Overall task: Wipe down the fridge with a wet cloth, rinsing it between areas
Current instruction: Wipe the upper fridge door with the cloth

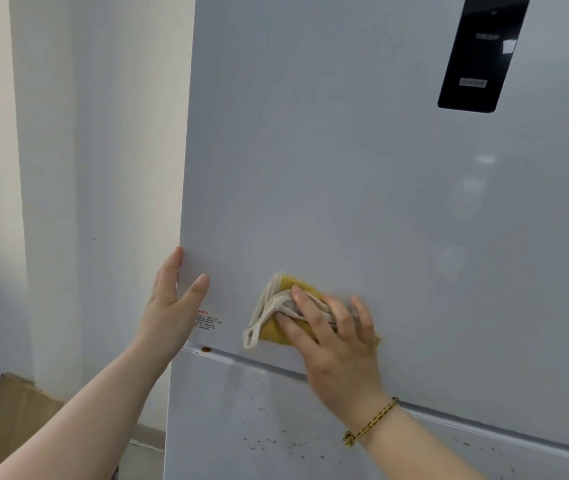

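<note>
The right hand (338,341) lies flat on the cloth (271,334), its grip wide: fingers spread and nearly straight, pressing the cloth against the fridge (345,168) and not curling round it. The cloth is yellow with a bunched white edging and a white loop (251,337) hanging at its lower left. It sits low on the upper door, just above the seam with the lower door (227,403).

The left hand (169,306) rests on the upper door's left edge, grip also wide, thumb on the front face and fingers along the side.

Between the hands a small label (208,320) carries red and grey print, too small to read. A glossy black panel (480,53) at the upper right bears pale markings, likewise illegible.

The lower door is flecked with dark specks, and a brownish spot (206,349), perhaps rust, marks the seam's left end. A gold bracelet (369,424) circles the right wrist. To the left stand a white wall (103,133) and a brown cardboard sheet (16,410).
</note>
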{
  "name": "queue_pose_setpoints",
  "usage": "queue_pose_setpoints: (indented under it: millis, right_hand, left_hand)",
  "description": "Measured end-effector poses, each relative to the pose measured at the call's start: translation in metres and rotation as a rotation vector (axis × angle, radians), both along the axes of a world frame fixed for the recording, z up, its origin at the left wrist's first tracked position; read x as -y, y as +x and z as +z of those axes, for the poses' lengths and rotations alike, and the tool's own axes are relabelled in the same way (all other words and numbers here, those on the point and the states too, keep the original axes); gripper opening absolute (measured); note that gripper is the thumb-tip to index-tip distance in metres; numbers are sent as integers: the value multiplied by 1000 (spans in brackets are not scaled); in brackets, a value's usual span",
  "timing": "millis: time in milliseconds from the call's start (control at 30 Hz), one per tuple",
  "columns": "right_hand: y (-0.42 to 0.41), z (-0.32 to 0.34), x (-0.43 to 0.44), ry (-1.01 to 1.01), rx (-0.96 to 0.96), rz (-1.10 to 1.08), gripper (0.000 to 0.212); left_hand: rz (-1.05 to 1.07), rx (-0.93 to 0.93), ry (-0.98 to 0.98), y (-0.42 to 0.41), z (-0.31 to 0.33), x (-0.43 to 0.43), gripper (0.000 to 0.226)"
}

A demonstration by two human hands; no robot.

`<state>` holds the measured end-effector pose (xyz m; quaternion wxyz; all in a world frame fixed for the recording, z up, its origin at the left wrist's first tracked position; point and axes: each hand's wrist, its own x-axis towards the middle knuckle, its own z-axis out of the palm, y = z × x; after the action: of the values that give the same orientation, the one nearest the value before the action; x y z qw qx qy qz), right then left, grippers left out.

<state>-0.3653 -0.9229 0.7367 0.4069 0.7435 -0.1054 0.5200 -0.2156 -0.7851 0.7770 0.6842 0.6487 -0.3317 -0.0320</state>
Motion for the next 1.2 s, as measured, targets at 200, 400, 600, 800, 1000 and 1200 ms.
queue_pose_setpoints:
  millis: [200, 400, 600, 800, 1000, 1200]
  right_hand:
    - [-26, -36, 8, -3, -126, -49, 39]
    - [-43, -11, 13, -84, -162, -42, 37]
    - [-70, 0, 31, 35, 87, -33, 31]
    - [-88, -47, 32, -9, -181, -74, 33]
    - [-125, 9, 50, -19, 3, -85, 34]
    - [-150, -25, 66, 20, 33, -91, 35]
  left_hand:
    - [147, 129, 100, -5, -13, 9, 65]
    - [242, 283, 129, -25, -14, 16, 66]
    - [178, 674, 103, -48, -30, 34, 64]
    - [101, 848, 145, -77, -48, 54, 56]
    - [228, 844, 206, -95, -53, 70, 62]
    - [304, 848, 290, -101, -54, 76, 73]
